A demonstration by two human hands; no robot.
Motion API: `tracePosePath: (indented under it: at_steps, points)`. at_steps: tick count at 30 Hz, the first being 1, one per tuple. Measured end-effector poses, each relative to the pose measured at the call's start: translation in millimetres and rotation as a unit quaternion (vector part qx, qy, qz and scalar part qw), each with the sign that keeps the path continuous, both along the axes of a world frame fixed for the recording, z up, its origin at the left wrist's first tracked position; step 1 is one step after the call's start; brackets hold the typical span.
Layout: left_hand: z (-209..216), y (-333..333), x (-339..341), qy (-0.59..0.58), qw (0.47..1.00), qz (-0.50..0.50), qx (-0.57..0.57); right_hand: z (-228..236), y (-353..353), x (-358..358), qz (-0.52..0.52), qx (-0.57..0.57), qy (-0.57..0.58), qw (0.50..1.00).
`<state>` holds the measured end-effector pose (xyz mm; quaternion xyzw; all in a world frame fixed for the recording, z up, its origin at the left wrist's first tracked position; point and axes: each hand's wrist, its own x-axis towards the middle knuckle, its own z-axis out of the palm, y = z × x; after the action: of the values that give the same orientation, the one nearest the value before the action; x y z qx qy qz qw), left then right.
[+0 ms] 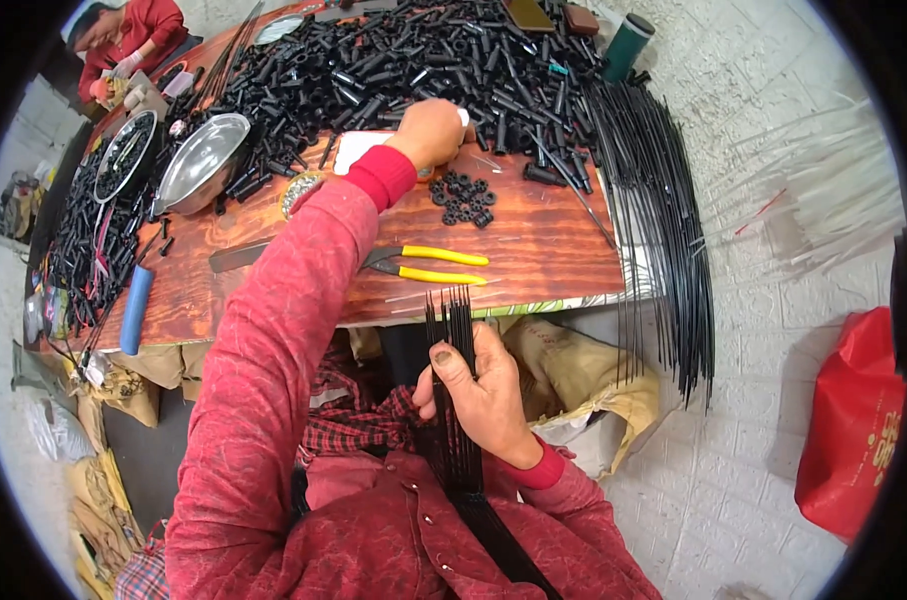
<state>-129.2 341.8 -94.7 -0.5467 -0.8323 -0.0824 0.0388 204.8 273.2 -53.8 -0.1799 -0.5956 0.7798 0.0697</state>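
Note:
My right hand (488, 390) is closed around a bundle of thin black rods (459, 440), held upright in front of my body with their tips level with the table edge. My left hand (433, 132) reaches across the table, back of the hand up and fingers curled down, with something white at a fingertip. What its fingers hold, if anything, is hidden. Beside that hand lies a white flat piece (361, 150), partly covered by my wrist. Small black rings (462, 198) form a cluster just to its right. Yellow-handled pliers (438, 265) lie nearer the table edge.
A large heap of black tubular parts (373, 70) covers the far table (553, 255). Long black rods (663, 220) hang over its right edge. A clear bowl (201, 165) and a blue cylinder (136, 310) are at left. Another person (138, 40) works far left. A red bag (853, 420) stands right.

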Motion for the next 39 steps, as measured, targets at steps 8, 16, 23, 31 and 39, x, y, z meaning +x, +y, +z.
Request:
tracePosePath:
  at_steps: [8, 16, 23, 31, 39]
  points:
    - [5, 5, -19, -0.009, 0.982, -0.041, 0.183, 1, 9, 2, 0.004, -0.019, 0.019, 1.000]
    - [10, 17, -20, -0.144, 0.958, 0.057, 0.242, -2, 15, 5, 0.021, -0.043, 0.024, 0.999]
    - [-13, 34, 1, -0.069, 0.988, 0.075, 0.112, -2, 19, 7, 0.009, -0.042, 0.028, 0.999]
    - [-28, 29, -3, -0.047, 0.981, 0.071, 0.174, -2, 17, 6, 0.017, -0.035, 0.030, 0.999]
    - [-16, 28, 7, -0.023, 0.986, 0.088, 0.140, -3, 17, 5, 0.024, -0.039, 0.029, 0.999]
